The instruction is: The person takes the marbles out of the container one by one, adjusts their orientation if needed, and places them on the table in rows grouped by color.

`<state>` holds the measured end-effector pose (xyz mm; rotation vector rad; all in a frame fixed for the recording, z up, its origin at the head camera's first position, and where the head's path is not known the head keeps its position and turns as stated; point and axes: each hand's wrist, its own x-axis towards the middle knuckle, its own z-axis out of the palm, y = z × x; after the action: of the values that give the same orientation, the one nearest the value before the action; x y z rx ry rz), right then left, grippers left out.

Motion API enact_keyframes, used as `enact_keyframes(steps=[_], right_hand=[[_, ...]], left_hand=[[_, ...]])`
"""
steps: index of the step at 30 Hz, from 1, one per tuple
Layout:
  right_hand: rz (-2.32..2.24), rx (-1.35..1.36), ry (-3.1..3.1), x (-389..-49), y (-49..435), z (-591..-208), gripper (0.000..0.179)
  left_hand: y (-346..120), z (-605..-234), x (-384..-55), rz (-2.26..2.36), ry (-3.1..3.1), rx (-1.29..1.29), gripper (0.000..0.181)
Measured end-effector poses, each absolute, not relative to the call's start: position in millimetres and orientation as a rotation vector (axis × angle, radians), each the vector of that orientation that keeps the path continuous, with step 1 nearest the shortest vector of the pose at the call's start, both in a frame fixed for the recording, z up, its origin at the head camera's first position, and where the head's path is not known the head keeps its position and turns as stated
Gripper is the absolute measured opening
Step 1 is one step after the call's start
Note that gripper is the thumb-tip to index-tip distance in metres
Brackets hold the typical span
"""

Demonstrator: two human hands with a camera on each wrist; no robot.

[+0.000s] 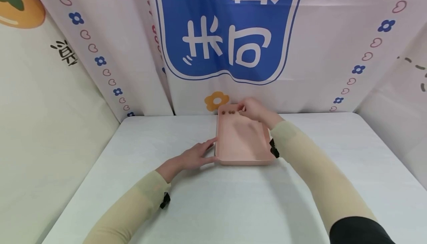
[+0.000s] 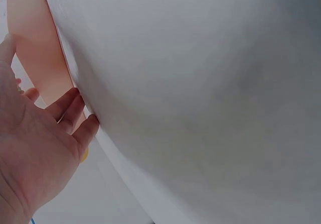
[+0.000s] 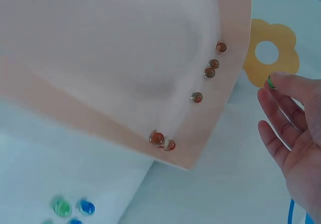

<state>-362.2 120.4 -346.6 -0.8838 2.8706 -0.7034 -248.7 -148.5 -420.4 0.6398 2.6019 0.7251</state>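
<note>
A pink tray (image 1: 245, 144) lies on the white table against the back curtain. Several brown-orange marbles (image 3: 197, 97) line its far edge, and a few of them gather in one corner. My right hand (image 1: 255, 109) is at the tray's far edge. In the right wrist view its thumb and index finger pinch a small green marble (image 3: 271, 83), with the other fingers loosely bent. Against the tray's left side, my left hand (image 1: 197, 155) rests with fingers extended, and its fingertips touch the rim in the left wrist view.
Outside the tray, a green marble (image 3: 61, 207) and a blue marble (image 3: 87, 207) lie with others at the frame's bottom edge. A printed curtain (image 1: 317, 51) rises directly behind the tray. White table surface (image 1: 217, 207) stretches in front.
</note>
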Motion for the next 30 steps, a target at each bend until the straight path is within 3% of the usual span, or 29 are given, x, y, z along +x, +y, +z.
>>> enact_keyframes(steps=[14, 30], right_hand=[[-0.667, -1.165, 2.861, -318, 142, -345, 0.012], [-0.746, -0.862, 2.962, -283, 208, -349, 0.018]], left_hand=[[-147, -421, -247, 0.736, 2.609, 0.642, 0.083], [-148, -418, -244, 0.737, 2.607, 0.664, 0.083]])
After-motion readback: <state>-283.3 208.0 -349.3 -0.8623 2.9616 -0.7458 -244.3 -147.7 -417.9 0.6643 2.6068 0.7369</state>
